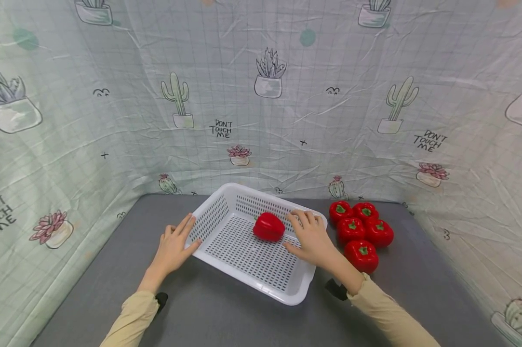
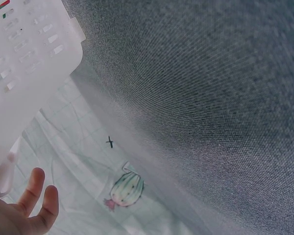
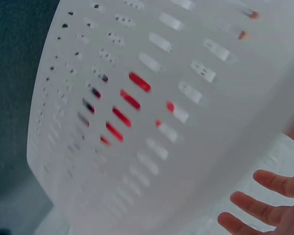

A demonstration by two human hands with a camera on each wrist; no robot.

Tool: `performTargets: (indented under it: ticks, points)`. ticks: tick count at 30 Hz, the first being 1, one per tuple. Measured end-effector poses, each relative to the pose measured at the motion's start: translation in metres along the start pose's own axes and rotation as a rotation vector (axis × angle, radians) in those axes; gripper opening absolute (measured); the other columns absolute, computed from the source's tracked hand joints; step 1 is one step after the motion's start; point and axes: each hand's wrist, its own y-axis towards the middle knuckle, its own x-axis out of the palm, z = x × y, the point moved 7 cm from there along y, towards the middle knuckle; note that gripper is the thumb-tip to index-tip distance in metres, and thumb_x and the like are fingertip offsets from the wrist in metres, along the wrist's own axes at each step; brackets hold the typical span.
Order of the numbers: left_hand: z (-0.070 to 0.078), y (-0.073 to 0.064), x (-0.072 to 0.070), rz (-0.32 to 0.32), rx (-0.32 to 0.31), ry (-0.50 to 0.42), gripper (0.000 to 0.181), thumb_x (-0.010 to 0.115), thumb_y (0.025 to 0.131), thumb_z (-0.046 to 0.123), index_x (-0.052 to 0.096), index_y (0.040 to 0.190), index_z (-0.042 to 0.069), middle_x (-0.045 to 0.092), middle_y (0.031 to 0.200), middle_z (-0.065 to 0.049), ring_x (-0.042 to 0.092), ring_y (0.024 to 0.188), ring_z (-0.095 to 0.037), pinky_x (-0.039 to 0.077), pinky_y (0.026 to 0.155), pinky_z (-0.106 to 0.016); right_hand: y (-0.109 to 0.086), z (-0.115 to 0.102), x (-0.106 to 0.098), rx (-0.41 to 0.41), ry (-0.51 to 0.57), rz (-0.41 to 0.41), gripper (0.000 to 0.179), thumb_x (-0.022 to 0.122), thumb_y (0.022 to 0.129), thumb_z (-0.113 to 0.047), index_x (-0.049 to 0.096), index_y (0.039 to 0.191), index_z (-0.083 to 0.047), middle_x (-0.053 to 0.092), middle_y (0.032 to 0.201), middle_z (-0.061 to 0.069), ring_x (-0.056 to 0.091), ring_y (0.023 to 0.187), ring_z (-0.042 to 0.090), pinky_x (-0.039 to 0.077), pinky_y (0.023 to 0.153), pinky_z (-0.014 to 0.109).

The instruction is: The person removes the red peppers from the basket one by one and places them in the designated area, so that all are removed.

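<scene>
A white slotted plastic basket [image 1: 252, 282] stands at an angle on the grey table. Inside it, a single red bell pepper [image 1: 269, 227] lies on its side; red also shows through the slots in the right wrist view. My left hand [image 1: 172, 247] is at the basket's left rim, thumb and forefinger extended along the edge; two of its fingers [image 2: 50, 208] stick out beside the basket wall in the left wrist view. My right hand [image 1: 311, 239] is over the basket's right side, fingers spread and holding nothing, to the right of the pepper. Whether it touches the rim is unclear.
Several red bell peppers [image 1: 351, 230] with green stems stand grouped on the table right of the basket, close to my right forearm. A pale cactus-print cloth [image 1: 261, 120] walls in the back and both sides of the grey table [image 1: 226, 318].
</scene>
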Motion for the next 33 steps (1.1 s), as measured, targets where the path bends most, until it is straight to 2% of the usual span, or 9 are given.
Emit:
performTargets:
  ticks: [12,20,33]
  points:
    - [0.001,0.0,-0.001,0.01,0.003,-0.003,0.068,0.057,0.082,0.038,0.033,0.139,0.01,0.031,0.144,-0.011,0.038,0.092,-0.032,0.027,0.065,-0.038,0.016,-0.008,0.031,-0.021,0.054,-0.083,0.068,0.071,0.069,-0.036,0.044,0.127,-0.012,0.046,0.127,0.011,0.041,0.113,0.028,0.037,0.086,0.05]
    - [0.0,-0.002,0.0,0.004,0.006,-0.001,0.068,0.057,0.083,0.038,0.032,0.139,0.009,0.031,0.144,-0.012,0.039,0.09,-0.032,0.026,0.064,-0.037,0.023,-0.007,0.055,-0.03,0.085,-0.212,0.072,0.07,0.072,-0.036,0.04,0.132,-0.011,0.038,0.137,0.012,0.037,0.119,0.031,0.032,0.09,0.058]
    - [0.0,-0.001,0.0,0.014,0.007,0.003,0.067,0.057,0.083,0.039,0.033,0.139,0.01,0.031,0.144,-0.011,0.039,0.09,-0.031,0.026,0.065,-0.037,0.034,-0.004,0.083,-0.117,0.073,-0.353,0.08,0.069,0.072,-0.035,0.029,0.14,-0.018,0.03,0.145,0.005,0.03,0.126,0.028,0.029,0.094,0.058]
